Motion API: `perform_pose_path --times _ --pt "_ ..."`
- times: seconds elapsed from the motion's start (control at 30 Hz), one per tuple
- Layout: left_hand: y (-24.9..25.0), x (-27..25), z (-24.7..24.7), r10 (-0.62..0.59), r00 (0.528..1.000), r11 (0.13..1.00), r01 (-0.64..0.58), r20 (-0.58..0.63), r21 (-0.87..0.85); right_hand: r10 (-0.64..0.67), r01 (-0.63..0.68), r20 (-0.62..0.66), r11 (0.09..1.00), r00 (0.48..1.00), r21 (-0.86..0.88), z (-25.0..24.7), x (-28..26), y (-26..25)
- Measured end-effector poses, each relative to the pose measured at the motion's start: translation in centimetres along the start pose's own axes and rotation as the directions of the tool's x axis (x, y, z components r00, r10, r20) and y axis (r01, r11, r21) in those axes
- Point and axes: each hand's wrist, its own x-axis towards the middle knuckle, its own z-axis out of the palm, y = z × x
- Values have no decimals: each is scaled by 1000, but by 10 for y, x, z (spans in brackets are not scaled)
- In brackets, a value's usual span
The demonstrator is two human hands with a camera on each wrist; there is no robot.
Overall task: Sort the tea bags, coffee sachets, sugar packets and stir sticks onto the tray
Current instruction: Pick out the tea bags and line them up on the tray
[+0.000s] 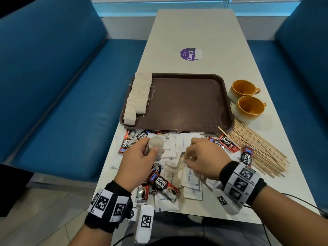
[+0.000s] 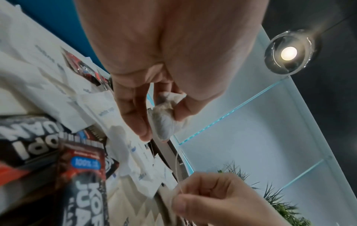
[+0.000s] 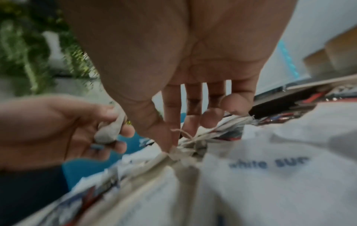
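My left hand (image 1: 142,155) grips a greyish tea bag (image 1: 156,145) above the pile; the left wrist view shows this tea bag (image 2: 164,122) between thumb and fingers. My right hand (image 1: 200,157) pinches another tea bag (image 1: 181,161) by its top and string, low in the heap; the right wrist view shows that tea bag (image 3: 179,151) at my thumb and forefinger. The brown tray (image 1: 188,103) holds a row of tea bags (image 1: 138,96) along its left edge. Coffee sachets (image 1: 165,185) and white sugar packets (image 1: 190,176) lie mixed under my hands. Wooden stir sticks (image 1: 257,150) lie right of the pile.
Two orange cups (image 1: 248,102) stand right of the tray, close to the sticks. A purple sticker (image 1: 190,53) lies on the white table (image 1: 195,29) farther off. Blue benches flank the table on both sides.
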Motion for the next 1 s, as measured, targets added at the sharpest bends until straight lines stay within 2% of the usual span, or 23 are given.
perform_pose_path --times 0.1,0.2,0.3,0.4,0.5,0.6,0.73,0.9,1.0 --pt "4 2 5 -21 1000 994 21 2 -108 64 -38 -74 950 995 309 -13 -5 4" --pt "10 3 11 -28 999 976 32 22 -215 92 -17 -129 873 987 488 -28 -11 5" --pt "14 4 18 -44 999 959 49 25 -278 44 36 -126 820 991 571 -40 -16 3" --pt "15 7 25 -39 998 949 55 58 -311 -71 74 -32 733 997 676 -49 -20 0" --pt "19 7 32 -21 990 944 65 137 -323 -151 98 26 753 988 650 -48 -20 -2" --pt "22 4 37 -38 974 897 132 223 -421 -76 79 -32 786 997 613 -41 -17 -1" --pt "22 2 36 -21 959 859 162 284 -486 9 47 -79 736 997 675 -35 -15 2" --pt "20 2 35 5 963 953 77 269 -293 61 23 -95 711 994 702 -35 -16 1" --pt "19 3 29 4 977 981 38 213 -192 138 -24 -169 837 976 547 -34 -16 10"
